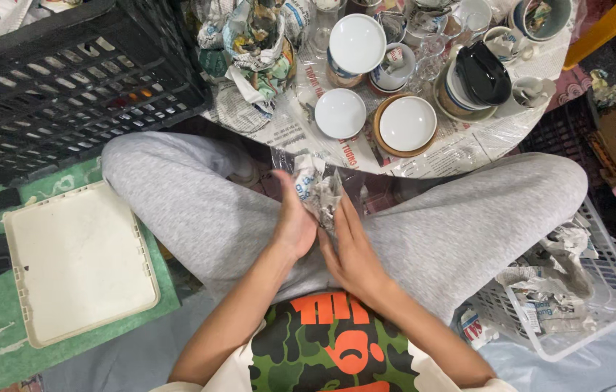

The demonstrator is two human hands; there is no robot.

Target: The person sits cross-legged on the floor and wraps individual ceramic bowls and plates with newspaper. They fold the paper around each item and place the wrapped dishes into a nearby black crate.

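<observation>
Between my knees, both hands close around a small bundle wrapped in crumpled newspaper (315,187). My left hand (292,221) grips its left side, thumb up along the paper. My right hand (351,250) presses flat against its right and underside. What is inside the paper is hidden. I sit with legs in grey trousers (192,203) spread apart, just in front of a low round table (460,156) covered in newspaper. On it, closest to my hands, are a white bowl (340,113) and a brown-rimmed white bowl (407,124).
The table holds several more cups, bowls, glasses, a black bowl (484,71) and newspaper-wrapped items (257,43). A black plastic crate (68,80) stands at left, a cream lid (79,261) lies on the green floor mat. At right, a white basket (591,305) holds crumpled newspaper.
</observation>
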